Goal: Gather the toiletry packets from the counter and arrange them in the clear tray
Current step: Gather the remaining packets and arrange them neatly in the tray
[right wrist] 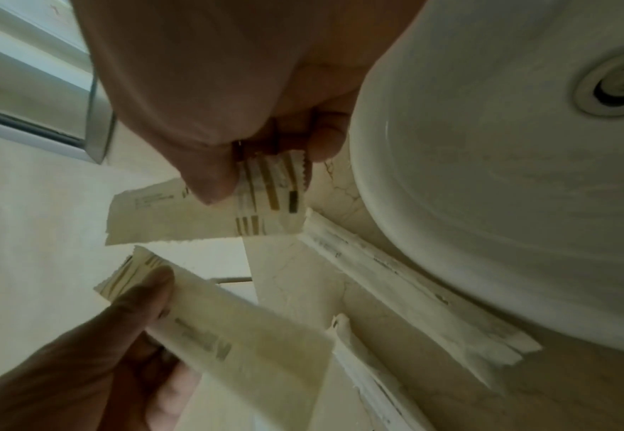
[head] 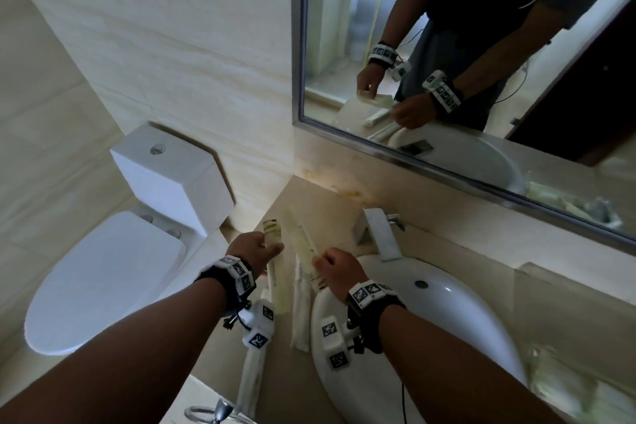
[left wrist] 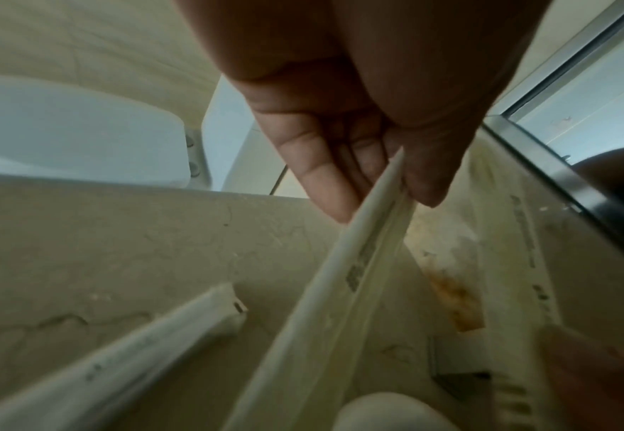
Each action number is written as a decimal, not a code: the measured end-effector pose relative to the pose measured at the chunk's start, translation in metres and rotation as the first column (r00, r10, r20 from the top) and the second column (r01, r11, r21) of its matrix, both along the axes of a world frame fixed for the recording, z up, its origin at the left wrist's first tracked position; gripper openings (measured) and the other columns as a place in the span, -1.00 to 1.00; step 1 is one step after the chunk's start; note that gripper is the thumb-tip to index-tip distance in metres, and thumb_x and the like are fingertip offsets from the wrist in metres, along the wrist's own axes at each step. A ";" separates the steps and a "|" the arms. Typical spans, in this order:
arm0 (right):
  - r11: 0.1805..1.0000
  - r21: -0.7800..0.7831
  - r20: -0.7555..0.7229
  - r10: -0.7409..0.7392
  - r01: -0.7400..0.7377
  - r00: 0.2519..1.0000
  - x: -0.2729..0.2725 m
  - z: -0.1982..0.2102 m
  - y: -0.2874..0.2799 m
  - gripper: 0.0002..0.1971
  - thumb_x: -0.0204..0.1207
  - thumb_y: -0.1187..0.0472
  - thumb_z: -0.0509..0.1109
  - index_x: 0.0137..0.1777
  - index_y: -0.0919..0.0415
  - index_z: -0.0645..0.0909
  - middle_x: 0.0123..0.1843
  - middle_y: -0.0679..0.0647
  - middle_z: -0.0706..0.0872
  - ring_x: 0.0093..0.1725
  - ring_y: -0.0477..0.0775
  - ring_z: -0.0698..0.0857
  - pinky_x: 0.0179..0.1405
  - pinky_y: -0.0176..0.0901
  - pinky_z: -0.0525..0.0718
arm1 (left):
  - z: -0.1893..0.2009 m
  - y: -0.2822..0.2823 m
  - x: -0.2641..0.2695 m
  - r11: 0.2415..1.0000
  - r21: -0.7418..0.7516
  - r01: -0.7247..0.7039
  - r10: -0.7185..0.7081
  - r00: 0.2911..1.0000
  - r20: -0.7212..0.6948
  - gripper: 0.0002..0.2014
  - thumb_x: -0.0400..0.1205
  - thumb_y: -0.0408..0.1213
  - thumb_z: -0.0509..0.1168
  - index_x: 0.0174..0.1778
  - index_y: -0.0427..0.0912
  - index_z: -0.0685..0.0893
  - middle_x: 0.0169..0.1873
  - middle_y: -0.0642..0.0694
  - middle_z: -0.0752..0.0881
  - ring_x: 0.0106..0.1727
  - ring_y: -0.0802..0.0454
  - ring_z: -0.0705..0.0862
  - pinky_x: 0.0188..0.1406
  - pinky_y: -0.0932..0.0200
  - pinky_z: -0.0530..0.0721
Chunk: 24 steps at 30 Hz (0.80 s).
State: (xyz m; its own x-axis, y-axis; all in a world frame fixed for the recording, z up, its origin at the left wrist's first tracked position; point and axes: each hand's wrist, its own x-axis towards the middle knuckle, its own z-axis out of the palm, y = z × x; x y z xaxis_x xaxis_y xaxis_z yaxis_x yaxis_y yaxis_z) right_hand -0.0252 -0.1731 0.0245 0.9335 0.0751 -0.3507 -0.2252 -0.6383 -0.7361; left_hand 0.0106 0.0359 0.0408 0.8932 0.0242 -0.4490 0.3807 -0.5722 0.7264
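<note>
My left hand [head: 270, 249] pinches one end of a long cream toiletry packet [head: 274, 234]; thumb and fingers clamp its edge in the left wrist view [left wrist: 361, 262]. My right hand [head: 323, 260] pinches the striped end of a second long packet [head: 303, 243], seen folded under the thumb in the right wrist view [right wrist: 207, 215]. Both packets are held above the counter, close together. More packets lie on the beige counter [head: 320, 203]: a pair [head: 299, 306] beside the sink rim and one [head: 253, 379] near the front edge. A clear tray [head: 537, 274] seems to stand at the far right, blurred.
The white sink [head: 447, 320] fills the counter's middle, with a chrome tap [head: 380, 234] behind it. A mirror [head: 447, 45] runs along the back wall. A toilet [head: 113, 272] stands left of the counter, lower down. A metal ring [head: 203, 413] shows at the front edge.
</note>
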 end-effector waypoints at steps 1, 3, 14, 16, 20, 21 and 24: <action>1.000 0.015 0.006 -0.003 0.003 1.000 -0.004 0.004 -0.004 -0.74 0.60 0.07 0.31 -0.31 0.10 0.48 -0.35 0.02 0.57 -0.31 0.07 0.53 -0.29 -0.08 0.43 | 0.009 -0.009 -0.003 0.999 -0.053 -0.010 0.011 1.000 0.011 -0.70 0.52 -0.06 0.45 -0.06 -0.25 0.78 -0.17 -0.23 0.83 -0.21 -0.19 0.83 -0.20 -0.20 0.83; 1.000 0.027 0.019 -0.009 0.008 1.000 -0.012 0.010 -0.015 -0.76 0.59 0.10 0.32 -0.32 0.03 0.47 -0.35 -0.02 0.56 -0.32 0.03 0.53 -0.26 -0.07 0.47 | 0.024 -0.029 -0.010 0.980 -0.190 -0.052 0.052 0.999 -0.005 -0.84 0.63 -0.30 0.38 -0.06 -0.36 0.73 -0.10 -0.36 0.81 -0.20 -0.24 0.82 -0.20 -0.19 0.84; 0.999 -0.036 0.023 -0.023 0.023 0.999 -0.079 0.024 -0.102 -0.75 0.60 -0.03 0.29 0.18 -0.06 0.70 0.05 -0.05 0.81 -0.02 -0.01 0.74 -0.01 -0.02 0.74 | 0.045 -0.131 -0.054 0.896 -0.440 -0.058 -0.003 0.990 -0.138 -0.69 0.55 -0.70 0.23 0.15 -0.36 0.64 -0.06 -0.43 0.75 -0.06 -0.42 0.78 -0.11 -0.29 0.80; 0.998 -0.053 0.030 -0.025 0.027 0.999 -0.091 0.028 -0.118 -0.74 0.60 0.01 0.29 0.22 -0.07 0.70 0.05 -0.08 0.79 -0.03 -0.03 0.72 -0.05 -0.06 0.70 | 0.046 -0.150 -0.060 0.891 -0.453 -0.044 -0.025 0.989 -0.144 -0.70 0.56 -0.71 0.23 0.14 -0.37 0.63 -0.17 -0.36 0.75 -0.16 -0.33 0.77 -0.14 -0.26 0.81; 0.995 -0.089 0.053 -0.037 0.042 0.998 -0.110 0.036 -0.150 -0.73 0.59 0.03 0.24 0.19 -0.05 0.69 -0.17 -0.14 0.70 -0.22 -0.05 0.64 -0.22 -0.13 0.57 | 0.055 -0.192 -0.072 0.885 -0.465 -0.006 -0.065 0.989 -0.136 -0.79 0.57 -0.67 0.25 -0.02 -0.31 0.64 -0.24 -0.30 0.72 -0.24 -0.26 0.73 -0.17 -0.24 0.82; 0.995 -0.082 0.062 -0.048 0.053 0.997 -0.114 0.036 -0.158 -0.72 0.59 0.03 0.24 0.21 -0.03 0.68 -0.15 -0.11 0.71 -0.20 -0.03 0.65 -0.20 -0.13 0.57 | 0.057 -0.202 -0.075 0.880 -0.474 0.002 -0.076 0.988 -0.137 -0.79 0.58 -0.66 0.25 -0.03 -0.29 0.64 -0.23 -0.29 0.73 -0.23 -0.26 0.74 -0.16 -0.25 0.81; 0.988 -0.007 0.055 -0.151 0.152 0.987 -0.127 0.043 -0.180 -0.73 0.62 0.07 0.29 0.27 0.00 0.66 0.02 -0.01 0.79 -0.05 0.03 0.74 -0.08 -0.06 0.67 | 0.058 -0.229 -0.084 0.868 -0.497 0.022 -0.101 0.986 -0.133 -0.79 0.60 -0.62 0.26 0.05 -0.29 0.64 -0.14 -0.31 0.75 -0.19 -0.27 0.77 -0.11 -0.27 0.81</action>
